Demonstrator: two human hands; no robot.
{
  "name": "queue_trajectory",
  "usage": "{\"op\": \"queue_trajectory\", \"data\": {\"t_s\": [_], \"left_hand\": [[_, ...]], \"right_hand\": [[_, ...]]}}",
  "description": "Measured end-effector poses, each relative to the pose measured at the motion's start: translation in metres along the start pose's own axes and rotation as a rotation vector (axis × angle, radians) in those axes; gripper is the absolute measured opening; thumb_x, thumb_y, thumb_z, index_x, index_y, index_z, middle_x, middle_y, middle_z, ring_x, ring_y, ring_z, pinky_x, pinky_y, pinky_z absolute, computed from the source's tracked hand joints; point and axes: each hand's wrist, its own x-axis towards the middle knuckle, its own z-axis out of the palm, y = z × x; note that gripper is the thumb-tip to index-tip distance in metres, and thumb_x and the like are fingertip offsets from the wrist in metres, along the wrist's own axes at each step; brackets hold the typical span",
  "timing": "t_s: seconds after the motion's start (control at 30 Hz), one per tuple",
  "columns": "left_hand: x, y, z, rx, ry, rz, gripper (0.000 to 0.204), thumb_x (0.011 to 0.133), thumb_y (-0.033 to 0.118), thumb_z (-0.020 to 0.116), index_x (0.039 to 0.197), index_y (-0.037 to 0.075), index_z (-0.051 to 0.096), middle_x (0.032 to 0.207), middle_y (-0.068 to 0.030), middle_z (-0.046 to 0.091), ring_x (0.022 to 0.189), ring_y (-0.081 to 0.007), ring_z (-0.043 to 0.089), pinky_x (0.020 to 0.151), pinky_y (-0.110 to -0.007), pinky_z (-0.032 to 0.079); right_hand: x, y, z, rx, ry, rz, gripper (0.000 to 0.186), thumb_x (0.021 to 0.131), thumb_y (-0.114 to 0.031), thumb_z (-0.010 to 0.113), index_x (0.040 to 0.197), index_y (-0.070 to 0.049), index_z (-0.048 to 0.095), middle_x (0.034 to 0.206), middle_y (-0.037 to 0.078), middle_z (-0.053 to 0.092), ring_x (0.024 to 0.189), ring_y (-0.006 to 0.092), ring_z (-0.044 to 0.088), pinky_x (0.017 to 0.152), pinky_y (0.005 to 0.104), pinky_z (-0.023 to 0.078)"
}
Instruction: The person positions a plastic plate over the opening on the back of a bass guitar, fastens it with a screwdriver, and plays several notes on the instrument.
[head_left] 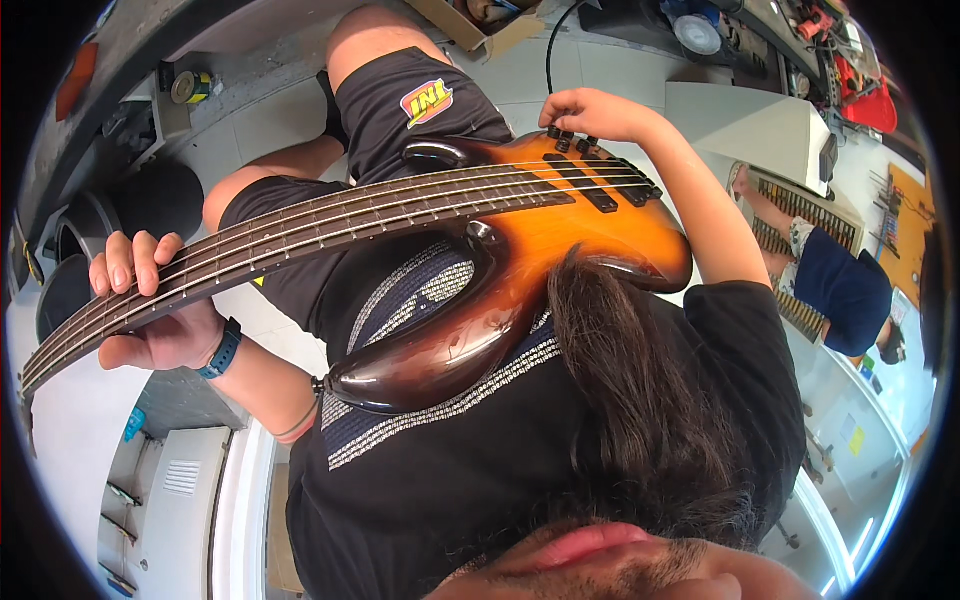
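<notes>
An electric bass guitar (575,222) with a glossy orange-to-brown sunburst body lies across my lap and torso. Its dark fretboard (330,222) runs out to the left under several strings. My left hand (160,310) is wrapped round the neck, fingers curled over the strings and thumb on the opposite side. At the body's far edge my right hand (595,115) has its fingertips closed on one of the black control knobs (563,140); which knob exactly is partly hidden by the fingers. Two black pickups (590,185) and a black bridge (650,185) sit under the strings.
A black cable (552,55) rises behind my right hand. Beyond is an open cardboard box (490,32). Another person (845,285) in dark blue is at the right, near a rack of small drawers (800,230). A cluttered workbench (800,70) stands at the far right.
</notes>
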Motion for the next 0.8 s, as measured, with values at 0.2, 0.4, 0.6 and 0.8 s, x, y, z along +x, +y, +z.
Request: {"op": "queue_trajectory", "data": {"t_s": [0.2, 0.4, 0.6, 0.8], "left_hand": [[0.000, 0.002, -0.001, 0.014, 0.009, -0.001, 0.069, 0.082, 0.047, 0.102, 0.121, 0.011, 0.058, 0.114, -0.0024, 0.055, 0.103, -0.0197, 0.059, 0.110, -0.045, 0.047], [-0.001, 0.002, 0.000, 0.018, 0.017, 0.000, 0.070, 0.082, 0.047, 0.102, 0.121, 0.011, 0.058, 0.114, -0.0027, 0.055, 0.103, -0.0199, 0.059, 0.110, -0.046, 0.047], [0.002, 0.000, -0.001, 0.016, 0.021, -0.001, 0.069, 0.082, 0.048, 0.102, 0.121, 0.010, 0.058, 0.114, -0.0031, 0.055, 0.102, -0.0204, 0.059, 0.111, -0.046, 0.047], [0.001, 0.002, 0.005, 0.053, 0.020, -0.002, 0.069, 0.083, 0.047, 0.101, 0.122, 0.010, 0.058, 0.115, -0.0038, 0.056, 0.103, -0.0211, 0.061, 0.112, -0.047, 0.048]], "right_hand": [[-0.002, -0.022, -0.006, 0.054, -0.163, 0.146, 0.025, 0.106, -0.017, 0.068, 0.127, -0.006, 0.075, 0.118, 0.009, 0.080, 0.105, 0.0230, 0.077, 0.094, 0.0400, 0.062], [-0.019, -0.044, 0.007, -0.410, 0.220, -0.074, 0.022, 0.106, -0.016, 0.069, 0.123, -0.003, 0.073, 0.110, 0.010, 0.078, 0.107, 0.0244, 0.076, 0.095, 0.0412, 0.061], [-0.035, -0.040, -0.002, -0.139, -0.076, -0.050, 0.023, 0.105, -0.016, 0.072, 0.125, -0.004, 0.074, 0.110, 0.007, 0.077, 0.096, 0.0215, 0.072, 0.084, 0.0361, 0.059], [-0.036, -0.080, -0.004, -0.148, -0.096, 0.162, 0.022, 0.105, -0.016, 0.071, 0.123, -0.004, 0.076, 0.109, 0.007, 0.079, 0.088, 0.0249, 0.071, 0.085, 0.0405, 0.058]]}}
